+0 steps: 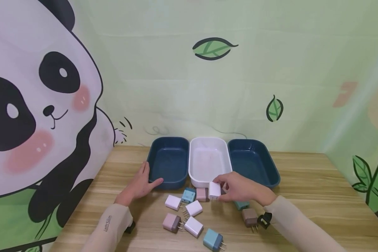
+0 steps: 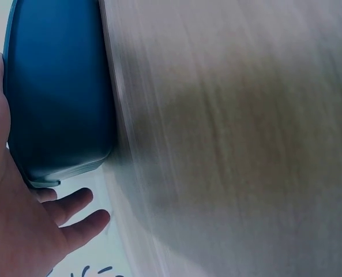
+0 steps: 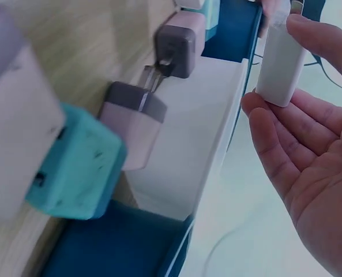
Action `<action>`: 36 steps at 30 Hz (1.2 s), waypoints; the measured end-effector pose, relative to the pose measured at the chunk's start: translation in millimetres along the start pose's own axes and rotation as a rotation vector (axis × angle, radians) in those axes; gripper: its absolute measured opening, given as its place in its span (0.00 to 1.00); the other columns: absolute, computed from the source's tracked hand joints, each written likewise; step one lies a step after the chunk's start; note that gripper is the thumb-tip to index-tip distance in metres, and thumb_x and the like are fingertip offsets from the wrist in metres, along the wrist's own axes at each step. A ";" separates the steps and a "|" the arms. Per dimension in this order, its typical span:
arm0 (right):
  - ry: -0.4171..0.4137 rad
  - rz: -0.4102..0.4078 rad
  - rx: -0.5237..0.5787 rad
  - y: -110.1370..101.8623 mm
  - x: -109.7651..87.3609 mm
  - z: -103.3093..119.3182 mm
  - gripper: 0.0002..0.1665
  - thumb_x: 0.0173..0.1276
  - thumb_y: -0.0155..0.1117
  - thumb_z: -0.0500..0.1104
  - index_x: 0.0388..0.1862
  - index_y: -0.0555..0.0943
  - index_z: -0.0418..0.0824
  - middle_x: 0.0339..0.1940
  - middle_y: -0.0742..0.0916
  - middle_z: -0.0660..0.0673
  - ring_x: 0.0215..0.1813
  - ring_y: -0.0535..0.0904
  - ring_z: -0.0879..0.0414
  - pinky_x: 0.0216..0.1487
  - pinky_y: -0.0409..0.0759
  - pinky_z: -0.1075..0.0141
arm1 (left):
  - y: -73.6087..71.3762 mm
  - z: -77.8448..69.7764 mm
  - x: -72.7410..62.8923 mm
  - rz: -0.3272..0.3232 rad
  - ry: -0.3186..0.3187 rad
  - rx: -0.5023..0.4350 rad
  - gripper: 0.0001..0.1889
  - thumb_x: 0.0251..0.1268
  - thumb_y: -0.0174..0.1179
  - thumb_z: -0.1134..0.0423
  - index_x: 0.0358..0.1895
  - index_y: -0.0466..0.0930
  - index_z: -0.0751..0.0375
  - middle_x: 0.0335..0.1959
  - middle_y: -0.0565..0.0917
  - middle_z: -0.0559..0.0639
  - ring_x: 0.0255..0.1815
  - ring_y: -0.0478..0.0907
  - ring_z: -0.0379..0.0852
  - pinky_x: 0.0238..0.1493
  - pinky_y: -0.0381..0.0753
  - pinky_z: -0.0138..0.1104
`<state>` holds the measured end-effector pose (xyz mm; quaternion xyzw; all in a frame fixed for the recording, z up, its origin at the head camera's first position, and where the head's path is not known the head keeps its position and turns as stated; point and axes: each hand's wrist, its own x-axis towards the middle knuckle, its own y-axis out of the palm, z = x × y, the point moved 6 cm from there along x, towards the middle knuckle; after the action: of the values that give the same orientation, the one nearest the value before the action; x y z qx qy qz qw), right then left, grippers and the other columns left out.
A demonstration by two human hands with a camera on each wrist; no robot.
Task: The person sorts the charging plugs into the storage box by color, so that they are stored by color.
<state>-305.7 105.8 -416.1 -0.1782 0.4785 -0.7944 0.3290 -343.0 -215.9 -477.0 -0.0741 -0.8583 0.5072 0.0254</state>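
a cartoon panda backdrop (image 1: 176, 80) around a wood-grain table (image 1: 312, 182) suggests a staged booth.

The left sleeve (image 1: 105, 227) and right sleeve (image 1: 299, 222) are pale beige; dark lettering (image 1: 108, 223) on the left one seems to read "Let'sSlim". Small black wrist devices (image 1: 265, 220) are worn, and the fingers (image 3: 269, 144) are bare.

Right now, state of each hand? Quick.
Left hand: open, touching the left blue tray.
Right hand: closed, holding a white charger.
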 end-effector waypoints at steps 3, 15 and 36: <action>0.005 -0.014 0.025 -3.1 5.4 3.9 0.27 0.56 0.73 0.50 0.54 0.78 0.43 0.41 0.82 0.54 0.40 0.77 0.57 0.41 0.78 0.68 | 0.1 -0.9 0.8 -0.001 0.002 -0.006 0.55 0.62 0.53 0.35 0.73 0.34 0.73 0.74 0.38 0.69 0.73 0.43 0.65 0.67 0.52 0.56; -0.058 -0.046 0.025 -7.8 30.7 14.8 0.24 0.58 0.70 0.50 0.53 0.79 0.43 0.40 0.83 0.56 0.42 0.78 0.56 0.44 0.78 0.65 | 2.0 -1.6 2.6 0.002 0.026 -0.022 0.55 0.62 0.54 0.37 0.72 0.34 0.75 0.73 0.38 0.71 0.73 0.42 0.66 0.67 0.51 0.55; -0.079 -0.048 0.035 -10.2 70.4 24.0 0.24 0.60 0.70 0.47 0.54 0.78 0.41 0.41 0.83 0.52 0.45 0.79 0.50 0.42 0.78 0.67 | 0.3 -0.9 -0.4 0.007 0.023 -0.042 0.56 0.61 0.54 0.36 0.72 0.33 0.75 0.73 0.37 0.70 0.73 0.42 0.65 0.67 0.52 0.55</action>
<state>-345.7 44.9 -397.9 -0.2152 0.4467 -0.8026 0.3317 -342.4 -215.0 -476.9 -0.0835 -0.8682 0.4881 0.0321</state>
